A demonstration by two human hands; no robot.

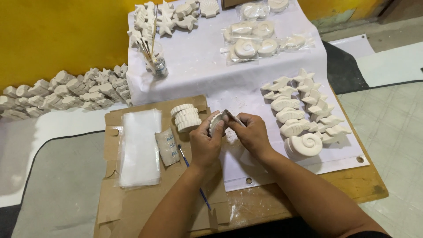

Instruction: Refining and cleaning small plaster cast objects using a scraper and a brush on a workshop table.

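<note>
**Mia:** What is close to us?

**Sam:** A flat brown cardboard sheet (132, 207) lies on the table (352, 185). A thin blue-handled paintbrush (194, 178) lies on it, partly under the left arm. Left of the brush are a small grey packet (168, 146) and a pile of clear plastic bags (139, 147).

**Mia:** What are the hands doing?

**Sam:** The left hand (205, 143) is curled shut around a small round white plaster shape (216, 123). It is held up just above the table, in the middle. The right hand (249, 132) pinches a little piece of grey sanding paper (231, 116) against the top of the shape.

**Mia:** And a bit farther?

**Sam:** A small stack of round white plaster pieces (186, 117) sits just left of the hands. On the right, on a white cloth (207, 70), lie rows of white plaster fish and snail shapes (304, 119).

**Mia:** And far away?

**Sam:** A clear glass jar with brushes (156, 64) stands there. Behind it are white plaster stars (165, 20). To the right are plaster shapes packed in clear bags (260, 37). On the far left, a long heap of white plaster figures (66, 92) lies by the yellow wall (61, 35).
</note>
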